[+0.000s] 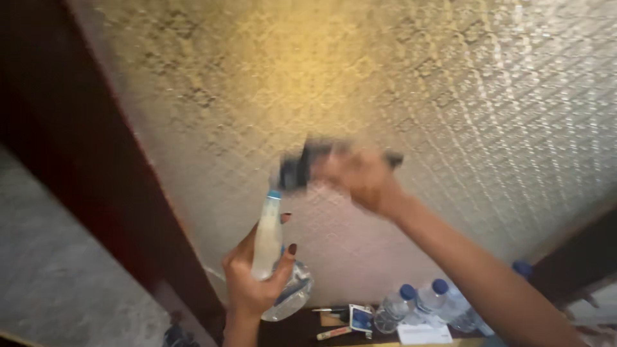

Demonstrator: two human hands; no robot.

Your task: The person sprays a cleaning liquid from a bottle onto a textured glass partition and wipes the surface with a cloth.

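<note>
Left hand wrapped around a clear spray bottle, upright with its blue neck pointing up, fingers and thumb closed on the body. Right hand, blurred, clenched on a dark spray head just above and slightly right of the bottle's open neck, not touching it. Below and right of both hands, several clear water bottles with blue caps stand on a dark worktop, near a white paper; textured cream wall behind.
</note>
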